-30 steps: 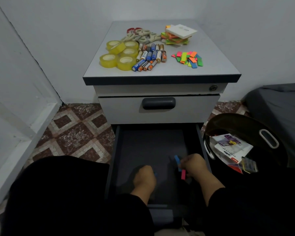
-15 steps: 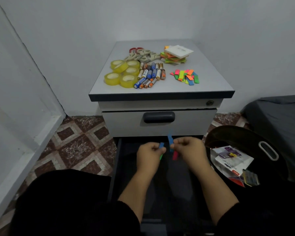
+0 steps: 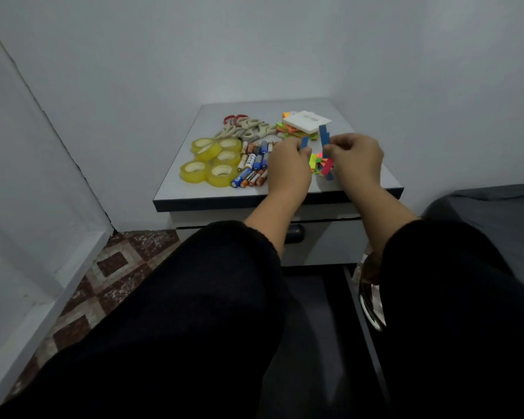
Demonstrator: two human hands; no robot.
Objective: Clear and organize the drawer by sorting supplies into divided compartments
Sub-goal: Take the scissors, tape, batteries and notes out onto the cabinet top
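Far left on the grey desk (image 3: 372, 179): yellow tape rolls (image 3: 212, 160), then mixed batteries (image 3: 253, 169). Left hand (image 3: 288, 167) grip pinches a short blue paper strip (image 3: 304, 142). Right hand (image 3: 356, 160) grip pinches a longer blue paper strip (image 3: 324, 136) plus a pink one (image 3: 327, 167), both hands above the scattered coloured strips (image 3: 315, 161).

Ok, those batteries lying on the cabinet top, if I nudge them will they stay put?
Probably not. The batteries are round cylinders lying on their sides on the smooth cabinet top, so a sideways nudge would likely roll them. The tape rolls beside them might stop some. They look dense for their size.
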